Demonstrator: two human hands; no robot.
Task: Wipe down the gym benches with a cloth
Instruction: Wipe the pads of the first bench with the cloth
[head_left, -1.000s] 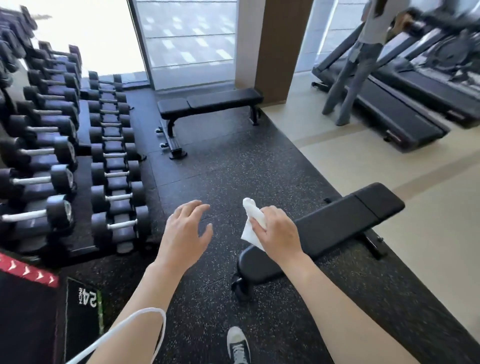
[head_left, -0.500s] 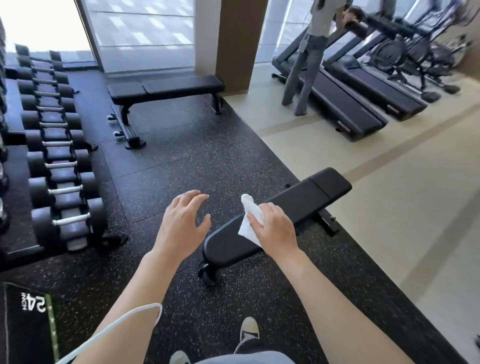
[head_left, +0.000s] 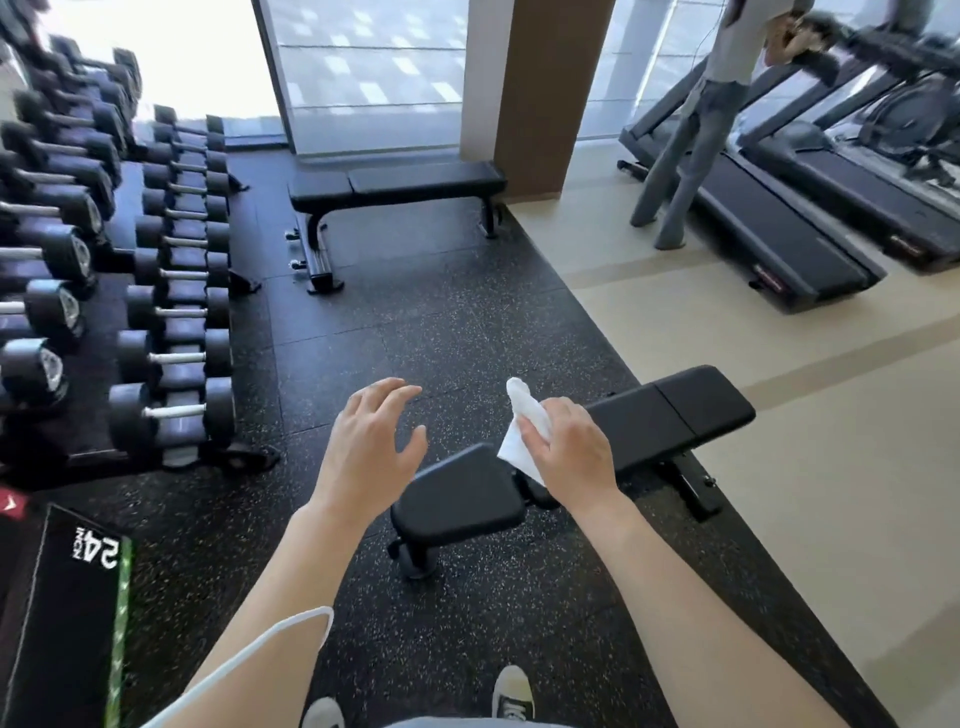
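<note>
Holding the white cloth (head_left: 525, 435), the right hand (head_left: 570, 451) pinches it in curled fingers (head_left: 535, 432) above the near bench (head_left: 670, 415). This bench lies just under that hand and its long side runs away to the right. The left hand (head_left: 363, 449) is spread, holding nothing, off its left end. The right hand is nearer. Another bench (head_left: 400, 186) waits well apart by the window.

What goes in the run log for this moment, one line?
right hand: holds white cloth | left hand: open, empty | near bench: wipe not started | far bench: untouched
</note>
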